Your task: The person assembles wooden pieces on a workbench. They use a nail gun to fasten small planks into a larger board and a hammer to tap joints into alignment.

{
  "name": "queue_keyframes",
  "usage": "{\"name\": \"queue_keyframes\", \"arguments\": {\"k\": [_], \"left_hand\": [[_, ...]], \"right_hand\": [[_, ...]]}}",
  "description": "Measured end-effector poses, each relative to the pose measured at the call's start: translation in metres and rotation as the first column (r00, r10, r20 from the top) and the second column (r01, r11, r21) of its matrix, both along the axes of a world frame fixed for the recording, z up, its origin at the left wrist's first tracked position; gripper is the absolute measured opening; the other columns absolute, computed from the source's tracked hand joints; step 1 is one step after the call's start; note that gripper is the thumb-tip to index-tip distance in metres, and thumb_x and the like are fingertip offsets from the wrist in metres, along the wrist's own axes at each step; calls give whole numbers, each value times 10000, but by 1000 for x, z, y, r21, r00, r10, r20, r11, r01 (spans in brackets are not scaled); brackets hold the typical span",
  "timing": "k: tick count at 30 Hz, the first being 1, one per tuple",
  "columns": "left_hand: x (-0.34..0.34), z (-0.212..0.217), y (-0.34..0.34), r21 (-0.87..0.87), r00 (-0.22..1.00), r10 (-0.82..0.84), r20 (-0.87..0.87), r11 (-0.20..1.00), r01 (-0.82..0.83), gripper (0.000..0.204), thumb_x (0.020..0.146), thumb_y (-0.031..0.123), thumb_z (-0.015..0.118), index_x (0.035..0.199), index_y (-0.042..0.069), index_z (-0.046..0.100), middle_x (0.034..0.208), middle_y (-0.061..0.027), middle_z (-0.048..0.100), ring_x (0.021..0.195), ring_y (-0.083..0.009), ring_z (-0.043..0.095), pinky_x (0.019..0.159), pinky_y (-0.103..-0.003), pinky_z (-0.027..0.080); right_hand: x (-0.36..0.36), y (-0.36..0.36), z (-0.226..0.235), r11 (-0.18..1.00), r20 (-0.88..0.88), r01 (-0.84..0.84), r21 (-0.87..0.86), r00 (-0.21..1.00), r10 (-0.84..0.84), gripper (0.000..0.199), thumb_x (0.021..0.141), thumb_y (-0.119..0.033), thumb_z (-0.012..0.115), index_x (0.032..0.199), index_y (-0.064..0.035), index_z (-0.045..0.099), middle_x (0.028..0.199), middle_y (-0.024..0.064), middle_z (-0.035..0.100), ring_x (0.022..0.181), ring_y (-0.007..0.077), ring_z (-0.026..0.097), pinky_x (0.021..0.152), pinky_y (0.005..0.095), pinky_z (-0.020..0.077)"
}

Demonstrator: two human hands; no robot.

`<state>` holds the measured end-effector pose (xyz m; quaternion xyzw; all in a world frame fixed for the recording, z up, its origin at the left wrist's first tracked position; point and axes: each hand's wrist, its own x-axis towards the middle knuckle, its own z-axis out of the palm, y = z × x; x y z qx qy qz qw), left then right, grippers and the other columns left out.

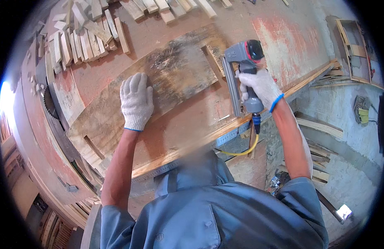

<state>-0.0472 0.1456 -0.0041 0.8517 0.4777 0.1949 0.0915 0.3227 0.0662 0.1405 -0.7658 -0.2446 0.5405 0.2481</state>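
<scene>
Workbench [212,103], apparent nailer [238,54] in right hand [261,85]

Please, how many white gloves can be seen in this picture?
2: one glove on the left hand, resting on the wide wooden board; another glove on the right hand, holding the nail gun.

- Two hands in blue-cuffed white knit gloves [136,99] [262,85] are seen.
- One grey-and-black nail gun [246,67] is shown.
- One yellow hose [241,153] is shown.
- One weathered brown wooden board [175,62] is seen, with two rectangular slots [93,147] [214,62].
- One dark toothed saw blade [50,104] is shown.
- Over twenty short pale wooden strips [122,35] are counted roughly.
</scene>
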Motion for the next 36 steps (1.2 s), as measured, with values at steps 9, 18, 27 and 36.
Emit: {"name": "queue_keyframes", "arguments": {"k": [9,18,27,36], "left_hand": [[1,0,0,-31,1000,14,18,999,-13,497,952,197,675,1415,43,579,1419,-163,560,1367,-385,483,1211,-540,342],[2,3,0,-8,999,12,38,1000,-11,483,937,188,684,1388,41,591,1389,-150,571,1346,-373,497,1182,-525,367],[3,6,0,-24,998,33,56,999,-32,449,956,207,677,1370,45,613,1381,-134,580,1336,-351,516,1200,-513,364],[0,4,1,-16,993,56,102,998,-55,420,971,203,670,1365,64,624,1379,-136,592,1333,-359,525,1201,-519,372]], "right_hand": [[-6,36,-1,998,33,-6,-58,999,8,209,957,-228,733,957,-35,654,729,40,641,564,142,639,513,309,538],[-13,69,-3,997,43,-82,15,996,81,247,941,-250,730,876,-27,648,715,47,643,558,141,632,523,309,535],[-30,95,-5,987,30,-155,33,988,154,249,942,-250,730,898,-14,662,713,50,643,559,145,634,505,313,524],[-78,122,-7,962,80,-268,-60,959,272,265,963,-269,737,911,-18,672,730,52,655,572,149,644,517,307,539]]}}
